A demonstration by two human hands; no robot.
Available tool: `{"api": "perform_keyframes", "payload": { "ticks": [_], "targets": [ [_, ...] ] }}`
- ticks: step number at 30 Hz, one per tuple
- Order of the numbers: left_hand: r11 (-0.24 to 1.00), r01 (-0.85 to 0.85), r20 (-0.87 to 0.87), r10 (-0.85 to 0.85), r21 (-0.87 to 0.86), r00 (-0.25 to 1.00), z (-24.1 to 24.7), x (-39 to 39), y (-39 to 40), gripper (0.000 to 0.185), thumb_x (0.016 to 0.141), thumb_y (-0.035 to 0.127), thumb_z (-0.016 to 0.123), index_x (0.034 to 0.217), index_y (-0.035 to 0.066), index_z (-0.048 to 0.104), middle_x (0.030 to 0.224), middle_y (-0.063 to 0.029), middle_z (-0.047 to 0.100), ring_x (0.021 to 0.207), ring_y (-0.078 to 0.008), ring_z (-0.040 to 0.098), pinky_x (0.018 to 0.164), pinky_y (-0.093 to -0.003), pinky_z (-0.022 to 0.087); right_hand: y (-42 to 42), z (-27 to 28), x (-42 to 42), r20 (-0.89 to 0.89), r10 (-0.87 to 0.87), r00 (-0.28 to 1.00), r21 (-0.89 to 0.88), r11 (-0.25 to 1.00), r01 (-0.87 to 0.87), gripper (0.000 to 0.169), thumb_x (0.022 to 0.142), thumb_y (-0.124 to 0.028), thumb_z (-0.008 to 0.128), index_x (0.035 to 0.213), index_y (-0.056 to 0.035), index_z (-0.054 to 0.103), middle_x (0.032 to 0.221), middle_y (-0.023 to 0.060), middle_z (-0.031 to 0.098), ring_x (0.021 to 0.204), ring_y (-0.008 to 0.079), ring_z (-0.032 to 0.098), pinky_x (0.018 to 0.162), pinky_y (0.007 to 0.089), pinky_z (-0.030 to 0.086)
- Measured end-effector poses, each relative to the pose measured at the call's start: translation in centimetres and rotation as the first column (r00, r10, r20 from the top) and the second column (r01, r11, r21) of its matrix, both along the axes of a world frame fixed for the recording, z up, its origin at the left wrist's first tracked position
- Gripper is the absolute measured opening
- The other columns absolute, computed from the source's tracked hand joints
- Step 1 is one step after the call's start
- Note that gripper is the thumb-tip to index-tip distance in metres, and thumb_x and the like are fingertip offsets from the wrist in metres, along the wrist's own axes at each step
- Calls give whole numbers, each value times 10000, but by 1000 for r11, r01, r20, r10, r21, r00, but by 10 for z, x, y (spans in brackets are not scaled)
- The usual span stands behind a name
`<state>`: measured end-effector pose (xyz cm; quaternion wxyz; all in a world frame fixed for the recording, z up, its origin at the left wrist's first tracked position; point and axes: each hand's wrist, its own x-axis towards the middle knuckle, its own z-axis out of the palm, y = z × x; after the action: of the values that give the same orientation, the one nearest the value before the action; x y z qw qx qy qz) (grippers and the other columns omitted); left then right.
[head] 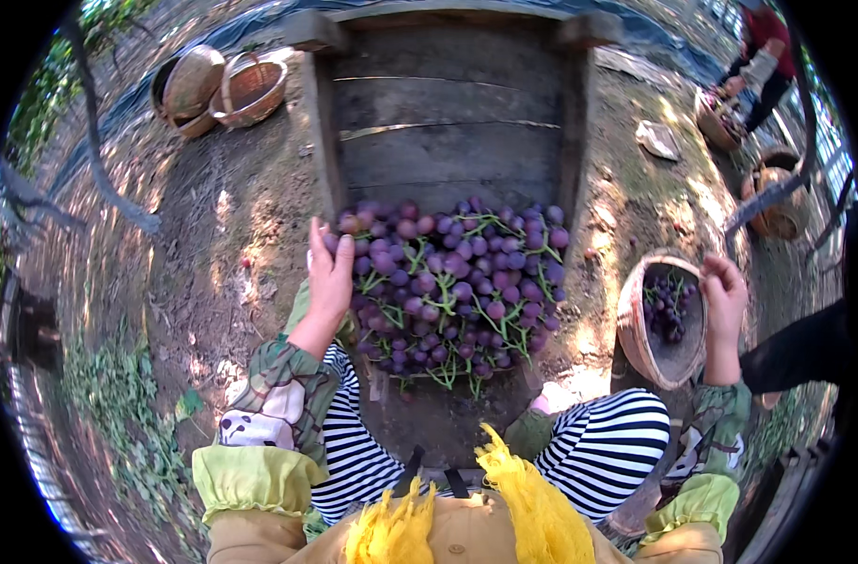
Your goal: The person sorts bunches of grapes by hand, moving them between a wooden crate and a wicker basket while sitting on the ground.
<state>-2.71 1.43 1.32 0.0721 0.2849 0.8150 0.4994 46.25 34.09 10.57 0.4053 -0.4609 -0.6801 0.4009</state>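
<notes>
A heap of purple grape bunches [457, 289] with green stems lies at the near end of a plank-bottomed wooden frame [450, 155], between my knees. My left hand [330, 271] rests against the heap's left side, thumb apart from the fingers, beside the outer grapes. To the right, my right hand [723, 289] has its fingers curled at the rim of a tilted woven basket [630, 310]. Inside that basket lies a small bunch of dark grapes [668, 307].
Several woven baskets [249, 92] sit on the soil at the upper left. At the upper right, a person [764, 63] bends over a filled basket [718, 123]; another basket [778, 201] is nearer. Vine trunks [97, 141] rise on both sides. A dark-clothed leg [799, 345] extends in at right.
</notes>
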Motion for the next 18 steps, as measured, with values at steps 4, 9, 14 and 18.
{"api": "perform_keyframes", "payload": {
  "ticks": [4, 9, 14, 18],
  "targets": [
    [984, -10, -217, -29, -176, 976, 20, 15, 17, 643, 955, 264, 512, 1447, -67, 267, 1442, -280, 382, 1359, -374, 368, 1122, -412, 284, -10, -88, 93, 73, -256, 964, -225, 937, 266, 286, 814, 40, 613, 1084, -30, 674, 1024, 71, 678, 876, 149, 651, 659, 265, 532],
    [991, 36, -193, -61, -128, 979, 5, 16, -2, 590, 1011, 284, 454, 1470, -32, 261, 1425, -225, 421, 1325, -309, 412, 1107, -369, 292, -6, -152, 127, 111, -397, 911, -399, 822, 407, 294, 818, 22, 573, 1093, -21, 665, 960, 78, 679, 753, 132, 631, 582, 255, 503],
    [983, -184, 392, 172, -8, 904, 18, -9, 6, 605, 991, 471, 443, 1453, 87, 372, 1283, -84, 554, 1146, -187, 541, 936, -307, 417, 40, -230, 172, 367, -357, 859, -342, 807, 482, 255, 813, -75, 601, 1048, -43, 693, 910, 109, 707, 837, 194, 670, 710, 314, 526],
    [982, -83, 673, -53, 168, 738, 7, -23, -8, 736, 965, 621, 343, 1474, 89, 338, 1418, -79, 466, 1285, -241, 455, 1055, -388, 367, 85, -258, 129, 659, -207, 723, -45, 948, 314, 315, 801, -139, 619, 1091, -31, 678, 1022, 187, 696, 961, 320, 676, 876, 366, 517]
  ]
}}
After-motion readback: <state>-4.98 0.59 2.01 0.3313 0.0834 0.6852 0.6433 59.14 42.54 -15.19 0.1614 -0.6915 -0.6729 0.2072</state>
